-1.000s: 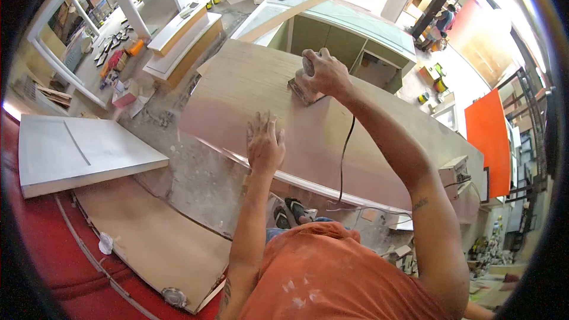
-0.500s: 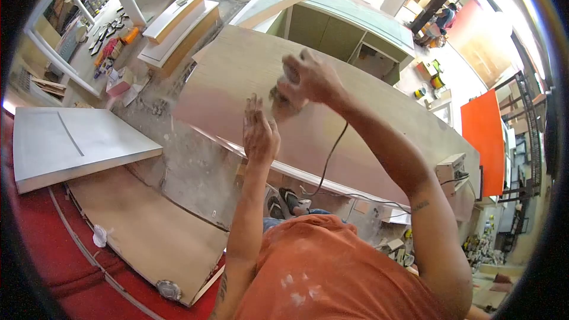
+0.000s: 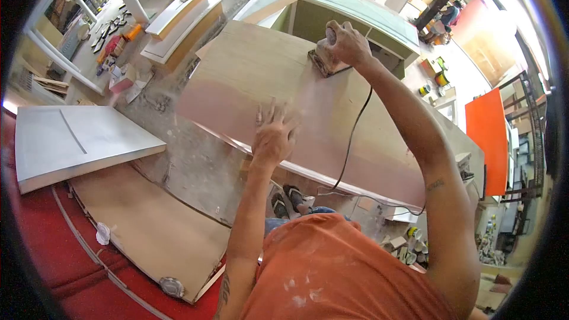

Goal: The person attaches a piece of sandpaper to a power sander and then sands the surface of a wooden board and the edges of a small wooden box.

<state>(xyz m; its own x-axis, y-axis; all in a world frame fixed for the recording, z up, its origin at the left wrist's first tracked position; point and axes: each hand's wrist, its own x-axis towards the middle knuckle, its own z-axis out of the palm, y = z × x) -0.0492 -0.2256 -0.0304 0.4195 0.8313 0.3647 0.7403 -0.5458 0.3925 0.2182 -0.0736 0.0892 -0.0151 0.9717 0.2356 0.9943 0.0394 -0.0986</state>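
A long flat panel, pale at the far side and pinkish with dust nearer me, lies across the middle. My right hand is wrapped round the top of a corded power sander, whose flat base rests on the panel near its far edge. A dark cord hangs from it toward my body. My left hand lies over the panel's near part with its fingers spread and nothing in it.
Beyond the panel is a green-lined cabinet. At the left are a white board and a brown sheet on red cloth. An orange board stands at the right. Another person is far off at the upper right.
My right hand and the sander have moved right and toward the far edge, away from my left hand. The left hand has shifted slightly right and its fingers have spread.
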